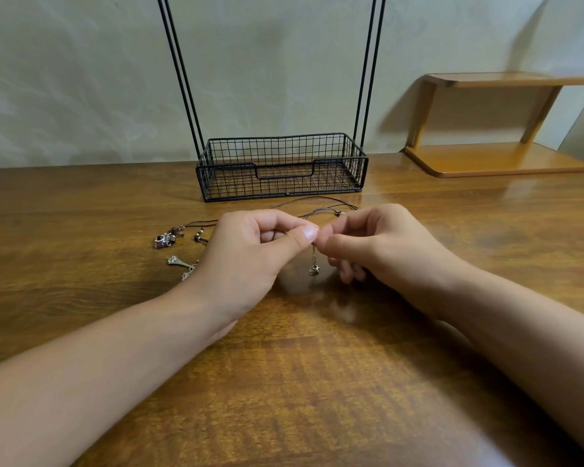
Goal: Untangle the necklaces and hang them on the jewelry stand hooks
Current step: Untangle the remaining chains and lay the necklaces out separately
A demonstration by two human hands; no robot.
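My left hand (253, 257) and my right hand (378, 244) meet above the wooden table (300, 382), both pinching a thin silver chain necklace (314, 261) whose small charm dangles between them. Dark cord necklaces (317, 205) lie on the table behind my hands, with beaded pendants (167, 239) to the left. A silver pendant (179, 262) lies beside my left wrist. The black wire jewelry stand (280, 170) stands behind them, its basket base on the table and its two posts running out of the top of the view. Its hooks are out of view.
A small wooden two-tier shelf (496, 156) sits at the back right on the table. A pale wall runs behind the stand.
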